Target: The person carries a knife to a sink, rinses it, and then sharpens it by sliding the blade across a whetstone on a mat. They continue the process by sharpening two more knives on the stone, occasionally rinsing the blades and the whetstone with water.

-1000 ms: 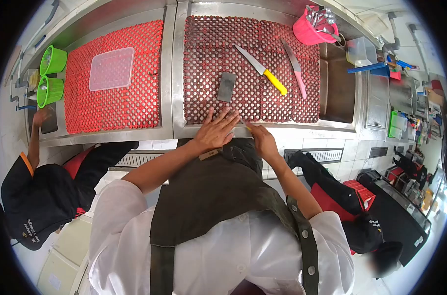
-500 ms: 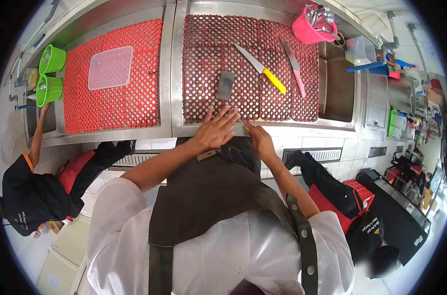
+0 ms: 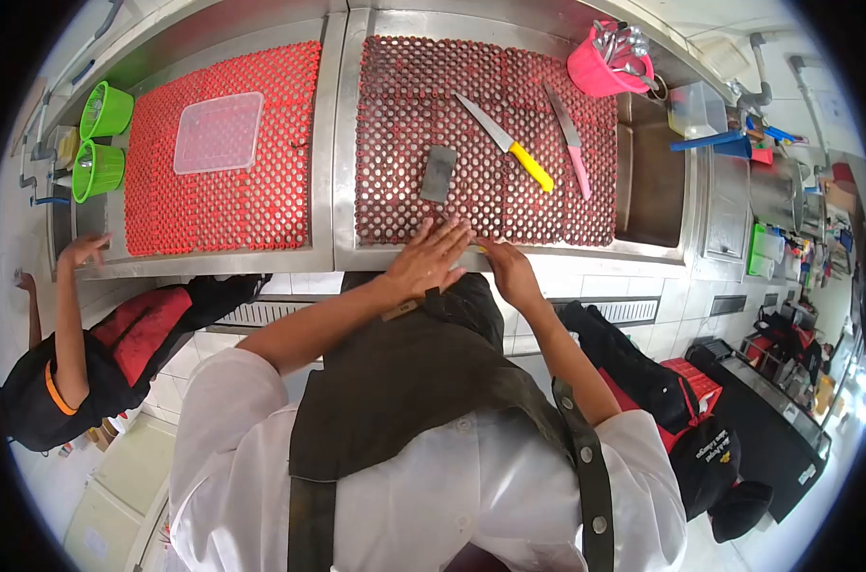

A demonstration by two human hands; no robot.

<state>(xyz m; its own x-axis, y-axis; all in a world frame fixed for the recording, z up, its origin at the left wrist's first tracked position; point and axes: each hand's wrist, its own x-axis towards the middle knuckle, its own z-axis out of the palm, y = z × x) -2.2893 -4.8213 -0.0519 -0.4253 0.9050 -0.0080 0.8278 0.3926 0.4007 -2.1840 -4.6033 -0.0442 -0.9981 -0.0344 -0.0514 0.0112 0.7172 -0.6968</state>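
My left hand (image 3: 431, 259) lies over the sink's front edge with its fingers stretched out and flat. Close to its right, my right hand (image 3: 511, 269) is closed around something with a yellow handle (image 3: 478, 249); only a bit of yellow shows and the rest is hidden. Just beyond my left fingertips, a grey whetstone (image 3: 438, 173) rests on the red perforated mat (image 3: 395, 105). Farther right on that mat lie a yellow-handled knife (image 3: 505, 140) and a pink-handled knife (image 3: 569, 140), both with blades pointing away from me.
A pink bucket (image 3: 609, 67) of cutlery stands at the back right, beside a steel basin (image 3: 649, 181). On the left mat sits a clear plastic lid or tray (image 3: 219, 132), with two green baskets (image 3: 99, 172) beyond. One co-worker (image 3: 61, 381) is at left, another (image 3: 704, 458) at right.
My left hand has shifted slightly right, toward my right hand. The left co-worker's hand has drawn back from the green basket. The knives and whetstone stay in place on the mat.
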